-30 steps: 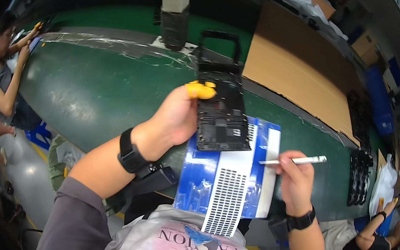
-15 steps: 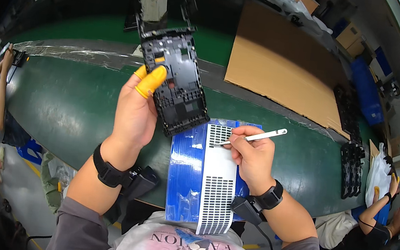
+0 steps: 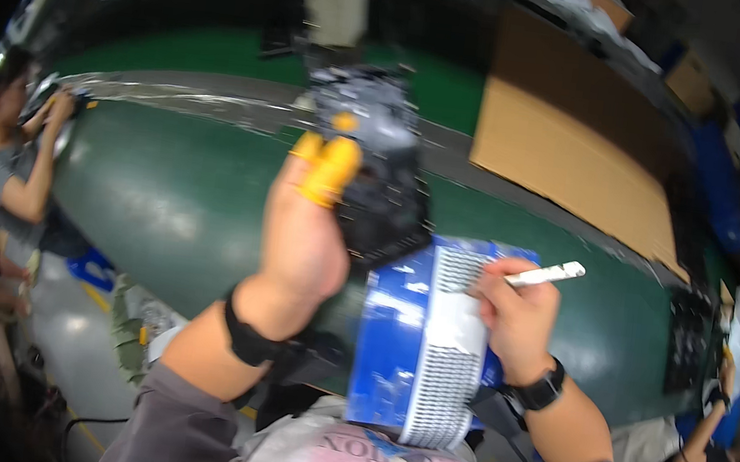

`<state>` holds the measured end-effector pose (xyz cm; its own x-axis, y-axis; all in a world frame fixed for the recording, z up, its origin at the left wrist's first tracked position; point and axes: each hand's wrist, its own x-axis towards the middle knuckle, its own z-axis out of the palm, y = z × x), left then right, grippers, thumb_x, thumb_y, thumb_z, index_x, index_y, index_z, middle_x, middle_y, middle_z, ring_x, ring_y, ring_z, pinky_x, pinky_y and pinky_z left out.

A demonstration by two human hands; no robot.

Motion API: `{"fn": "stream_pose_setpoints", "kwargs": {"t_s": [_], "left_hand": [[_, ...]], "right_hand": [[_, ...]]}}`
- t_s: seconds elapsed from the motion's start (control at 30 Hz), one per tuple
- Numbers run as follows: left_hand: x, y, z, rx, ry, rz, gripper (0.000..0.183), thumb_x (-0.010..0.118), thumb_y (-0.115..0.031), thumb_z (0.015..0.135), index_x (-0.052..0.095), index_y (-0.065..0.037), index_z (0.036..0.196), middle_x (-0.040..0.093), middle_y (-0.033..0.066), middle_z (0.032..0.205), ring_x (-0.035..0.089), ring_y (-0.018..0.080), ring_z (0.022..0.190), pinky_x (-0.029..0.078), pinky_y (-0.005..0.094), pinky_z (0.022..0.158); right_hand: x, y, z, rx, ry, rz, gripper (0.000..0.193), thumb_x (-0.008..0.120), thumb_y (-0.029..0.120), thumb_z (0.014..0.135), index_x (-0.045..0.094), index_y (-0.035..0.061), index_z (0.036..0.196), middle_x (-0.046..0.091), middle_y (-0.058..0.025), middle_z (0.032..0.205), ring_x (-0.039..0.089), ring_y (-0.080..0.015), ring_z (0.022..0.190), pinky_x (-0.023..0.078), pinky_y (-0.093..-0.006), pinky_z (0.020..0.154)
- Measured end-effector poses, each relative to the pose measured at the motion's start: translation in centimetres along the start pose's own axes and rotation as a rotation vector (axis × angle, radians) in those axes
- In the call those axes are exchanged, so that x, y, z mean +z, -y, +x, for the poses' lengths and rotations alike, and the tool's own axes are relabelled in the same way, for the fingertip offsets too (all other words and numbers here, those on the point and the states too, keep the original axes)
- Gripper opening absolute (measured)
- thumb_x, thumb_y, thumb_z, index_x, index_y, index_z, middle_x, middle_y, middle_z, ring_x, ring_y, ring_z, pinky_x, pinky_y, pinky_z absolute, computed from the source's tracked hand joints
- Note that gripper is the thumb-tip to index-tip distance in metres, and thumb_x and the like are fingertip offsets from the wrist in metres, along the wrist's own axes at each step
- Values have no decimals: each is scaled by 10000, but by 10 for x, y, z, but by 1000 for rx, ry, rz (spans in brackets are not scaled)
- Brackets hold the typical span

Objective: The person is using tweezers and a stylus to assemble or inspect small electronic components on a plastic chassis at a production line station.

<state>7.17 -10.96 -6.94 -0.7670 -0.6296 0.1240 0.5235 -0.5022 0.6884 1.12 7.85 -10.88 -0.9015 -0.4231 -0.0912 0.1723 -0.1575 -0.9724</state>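
My left hand (image 3: 303, 237), with yellow finger cots on the thumb and a finger, is closed round a black plastic housing (image 3: 381, 173), raised over the green table. The housing is long and flat, and its upper end blurs into the background. In my right hand (image 3: 520, 317) are white tweezers (image 3: 557, 274), pinched between thumb and fingers. Their tips are smeared and lie near the upper rows of a white strip of small dark stickers (image 3: 444, 385). That strip lies over a blue, tape-covered block (image 3: 390, 338) close to my body. Whether a sticker is in the tips cannot be seen.
A big cardboard sheet (image 3: 571, 144) lies beyond the green table (image 3: 166, 180). Black molded parts (image 3: 687, 345) are stacked at the right edge. One person (image 3: 17, 163) works at the far left, another (image 3: 697, 442) at the right. Clear plastic film (image 3: 175, 97) runs along the table's back strip.
The whole scene has shifted right in the picture and become blurred. Both hands keep about the same places relative to the sticker strip, still holding the housing and the tweezers.
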Motion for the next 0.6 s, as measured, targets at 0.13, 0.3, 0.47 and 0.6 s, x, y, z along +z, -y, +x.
{"fn": "stream_pose_setpoints", "kwargs": {"t_s": [0.13, 0.3, 0.47, 0.6], "left_hand": [[0, 5, -16, 26, -40, 72, 223, 352, -189, 874, 477, -37, 980, 541, 56, 921, 532, 153, 825, 427, 290, 748], [16, 1, -13, -194, 182, -105, 199, 464, -143, 841, 470, -62, 1022, 517, -9, 817, 484, 41, 758, 404, 187, 668], [32, -9, 5, -102, 223, 189, 224, 470, -162, 842, 464, -62, 1042, 457, -46, 737, 388, 24, 645, 339, 177, 564], [28, 14, 17, -117, 224, 69, 241, 479, -161, 838, 455, -57, 1055, 494, -20, 809, 448, 52, 707, 378, 190, 632]], "right_hand": [[-6, 3, -10, -23, -74, -126, 55, 530, 3, 726, 520, 19, 778, 505, -20, 585, 422, -51, 441, 336, -178, 393], [-19, -7, -10, -129, -54, -125, 56, 488, 12, 752, 484, 24, 806, 462, -14, 559, 357, -26, 387, 254, -137, 321], [-22, 6, -10, -131, -38, -2, 81, 478, 21, 762, 468, 19, 842, 461, -19, 585, 359, -31, 391, 259, -134, 315], [-9, 56, -21, -265, 245, 24, 116, 520, 74, 748, 444, 17, 814, 442, -23, 584, 359, -42, 405, 262, -137, 333]]}}
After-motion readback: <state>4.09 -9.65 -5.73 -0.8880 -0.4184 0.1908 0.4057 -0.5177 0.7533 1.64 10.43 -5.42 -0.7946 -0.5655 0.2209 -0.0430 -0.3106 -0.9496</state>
